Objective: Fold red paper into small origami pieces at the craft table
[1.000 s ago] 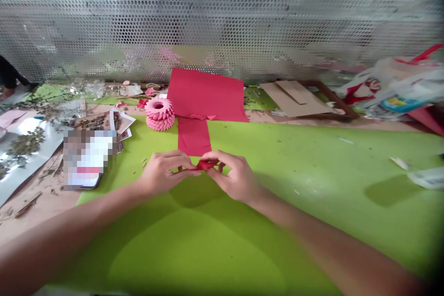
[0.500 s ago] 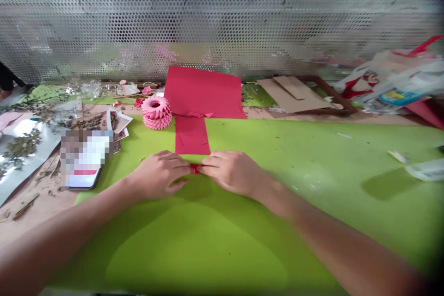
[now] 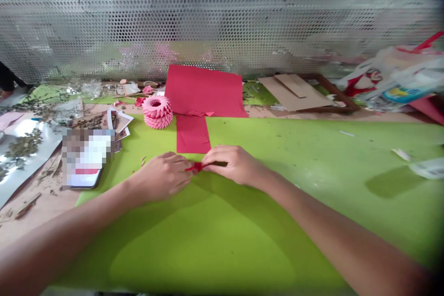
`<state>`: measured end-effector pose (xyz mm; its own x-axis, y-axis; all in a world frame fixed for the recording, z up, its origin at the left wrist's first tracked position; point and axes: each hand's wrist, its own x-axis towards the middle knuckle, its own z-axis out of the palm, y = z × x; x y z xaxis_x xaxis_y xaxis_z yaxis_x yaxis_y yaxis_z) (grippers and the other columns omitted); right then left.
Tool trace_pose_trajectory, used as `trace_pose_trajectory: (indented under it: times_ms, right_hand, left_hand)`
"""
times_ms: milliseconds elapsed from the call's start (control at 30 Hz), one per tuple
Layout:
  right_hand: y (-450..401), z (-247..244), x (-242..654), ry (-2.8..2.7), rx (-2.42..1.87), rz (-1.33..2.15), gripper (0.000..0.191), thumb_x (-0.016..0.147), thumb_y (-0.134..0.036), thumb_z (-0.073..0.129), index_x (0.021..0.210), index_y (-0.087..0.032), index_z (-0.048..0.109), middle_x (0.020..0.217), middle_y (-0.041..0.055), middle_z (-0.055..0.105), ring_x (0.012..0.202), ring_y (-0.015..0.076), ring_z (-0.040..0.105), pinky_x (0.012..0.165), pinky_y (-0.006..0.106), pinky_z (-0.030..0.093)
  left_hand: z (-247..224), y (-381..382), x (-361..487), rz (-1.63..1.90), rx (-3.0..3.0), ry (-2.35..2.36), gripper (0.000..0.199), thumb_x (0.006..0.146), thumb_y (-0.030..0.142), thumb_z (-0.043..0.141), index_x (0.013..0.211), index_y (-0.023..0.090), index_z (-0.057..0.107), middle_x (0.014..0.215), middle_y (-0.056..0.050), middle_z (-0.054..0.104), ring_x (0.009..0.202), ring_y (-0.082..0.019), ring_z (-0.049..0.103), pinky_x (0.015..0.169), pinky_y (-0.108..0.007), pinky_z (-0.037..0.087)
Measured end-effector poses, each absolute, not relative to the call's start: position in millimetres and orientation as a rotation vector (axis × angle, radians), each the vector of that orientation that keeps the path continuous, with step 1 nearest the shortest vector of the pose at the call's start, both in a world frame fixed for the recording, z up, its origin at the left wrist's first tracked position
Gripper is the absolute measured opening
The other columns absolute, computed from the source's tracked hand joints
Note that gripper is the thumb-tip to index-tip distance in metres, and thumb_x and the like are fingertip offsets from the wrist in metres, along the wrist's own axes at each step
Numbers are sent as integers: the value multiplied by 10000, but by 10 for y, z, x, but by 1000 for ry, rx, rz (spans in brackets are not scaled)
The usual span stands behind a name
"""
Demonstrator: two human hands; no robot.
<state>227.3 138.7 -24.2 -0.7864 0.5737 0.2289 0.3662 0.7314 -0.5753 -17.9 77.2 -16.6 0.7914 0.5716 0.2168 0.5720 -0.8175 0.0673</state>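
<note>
My left hand point(image 3: 162, 176) and my right hand point(image 3: 231, 164) meet over a green cutting mat point(image 3: 263, 148), both pinching a small folded piece of red paper point(image 3: 196, 167) between the fingertips. Just beyond my fingers lies a narrow strip of red paper point(image 3: 193, 134), not touched by either hand. Further up, a large red paper sheet point(image 3: 204, 91) lies across the mat's far edge. A stacked ring of pink folded paper units point(image 3: 157, 112) stands to the left of the strip.
Photo prints point(image 3: 118, 122) and a pixelated phone point(image 3: 86, 159) sit left of the mat, near foil point(image 3: 27, 143) with dried leaves. Cardboard pieces point(image 3: 294, 92) and a plastic bag point(image 3: 391, 76) lie at the back right, before a perforated metal screen point(image 3: 222, 9).
My hands have parted slightly, and my right hand has risen from the mat. More of the small red piece now shows between my fingertips.
</note>
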Motion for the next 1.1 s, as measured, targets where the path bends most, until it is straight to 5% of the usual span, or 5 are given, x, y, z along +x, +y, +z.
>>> trace_pose_trajectory:
  times_ms: [333,1100]
  right_hand:
    - [1352,-260,2161,-2383,-1110,819,131,843,-302,703,788,-190,663,1062,66,669,818,185,651,767,343,505]
    - [1380,-305,2138,-2384,-1068,784,176,850,-352,699,798,-188,666,1021,53,653,700,135,580,663,289,449]
  left_hand:
    - [-177,816,-191,-371,-3056,-974,300,1003,218,422,1201,192,646,1214,-57,705,1127,-197,650,997,-402,509]
    - [-195,809,-194,-414,-3074,-1010,286,980,220,470,1190,215,664,1221,-30,708,1153,-205,644,1012,-404,499]
